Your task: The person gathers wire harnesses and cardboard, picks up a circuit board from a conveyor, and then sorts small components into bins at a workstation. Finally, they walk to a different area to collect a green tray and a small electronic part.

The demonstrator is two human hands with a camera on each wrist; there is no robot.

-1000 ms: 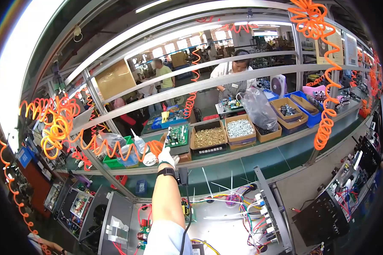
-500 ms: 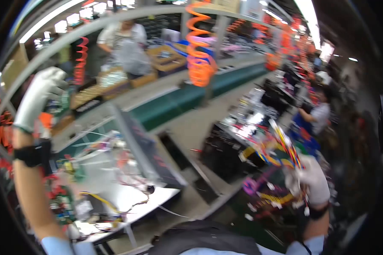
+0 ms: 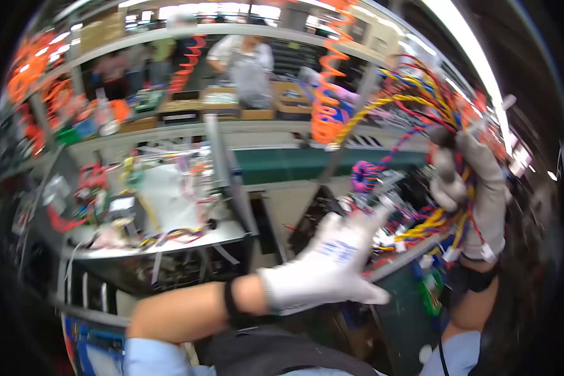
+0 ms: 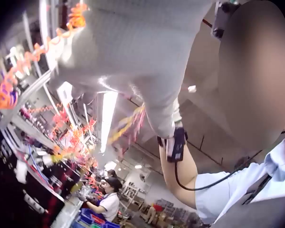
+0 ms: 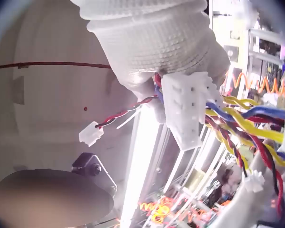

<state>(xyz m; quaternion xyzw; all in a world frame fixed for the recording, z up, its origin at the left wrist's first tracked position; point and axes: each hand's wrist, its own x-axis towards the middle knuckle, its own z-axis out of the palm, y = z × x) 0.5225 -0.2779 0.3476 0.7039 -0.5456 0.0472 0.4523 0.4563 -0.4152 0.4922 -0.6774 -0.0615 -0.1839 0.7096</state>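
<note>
Gripped in right hand [image 3: 487, 188]: wire harness [image 3: 446, 113], yellow, red, blue, black. Arches above, dangles below. Ends in white connectors [image 5: 184, 111]. Carries blue-pink wound ring [image 3: 364, 177].

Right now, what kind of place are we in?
It looks like a factory workshop, probably for electrical things: coiled orange hoses hang down, an open case holds wires and parts, and a gloved right hand grips a bundle of coloured wires.

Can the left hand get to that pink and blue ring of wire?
Probably yes: the left hand is stretched out just below the ring in the head view, and nothing seems to be between them. The right hand grips a bunch of wires off to the side.
</note>
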